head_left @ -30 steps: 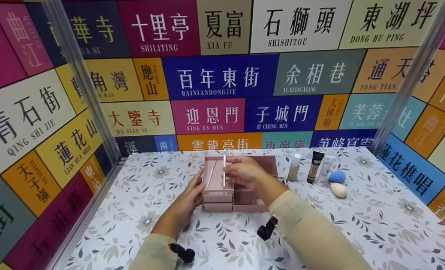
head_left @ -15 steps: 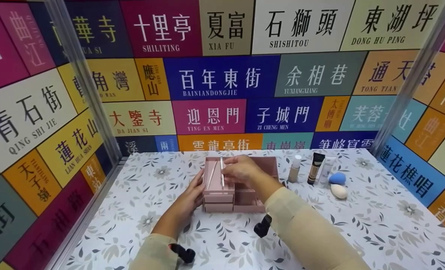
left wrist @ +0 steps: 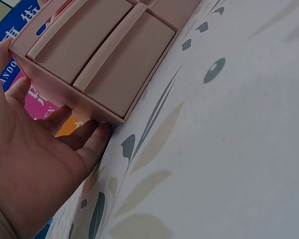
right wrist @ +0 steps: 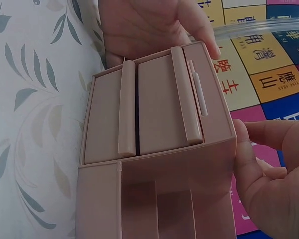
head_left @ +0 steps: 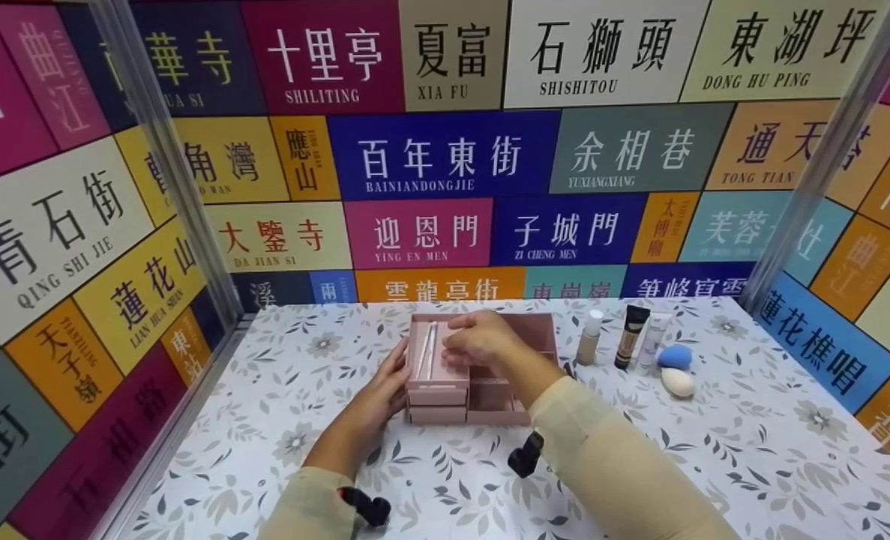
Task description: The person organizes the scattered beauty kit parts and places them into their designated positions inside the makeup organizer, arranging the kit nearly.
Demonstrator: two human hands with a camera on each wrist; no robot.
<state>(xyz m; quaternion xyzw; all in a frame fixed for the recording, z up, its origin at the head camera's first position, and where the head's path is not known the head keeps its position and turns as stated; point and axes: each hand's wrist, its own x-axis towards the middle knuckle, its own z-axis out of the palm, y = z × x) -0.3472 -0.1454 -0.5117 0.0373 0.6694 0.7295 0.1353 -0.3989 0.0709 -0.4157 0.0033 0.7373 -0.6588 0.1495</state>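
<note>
A pink makeup organizer [head_left: 438, 415] stands on the table, with two drawers [left wrist: 124, 64] at its front left and compartments on the right. Two thin white sticks [head_left: 429, 352] lie side by side in its shallow top tray; their exact kind is too small to make out. My left hand [head_left: 376, 399] rests extended fingers along the organizer's left side. Above the top tray's right edge is my right hand [head_left: 486, 343], its fingers loosely bent beside the sticks. In the right wrist view, the right thumb and fingers [right wrist: 269, 174] are at the organizer's top rim, holding nothing.
Right of the organizer stand a foundation bottle [head_left: 589, 339], a black-capped tube [head_left: 629, 339] and a white tube [head_left: 652, 341]. A blue makeup sponge [head_left: 674, 356] and a cream one [head_left: 678, 382] lie beside them. A patterned cloth [head_left: 295, 450] covers the table; sign-printed walls [head_left: 445, 150] enclose it.
My right hand has lowered one white stick into the top tray and let go of it. That stick now lies closer to the other one. The left hand has stayed put.
</note>
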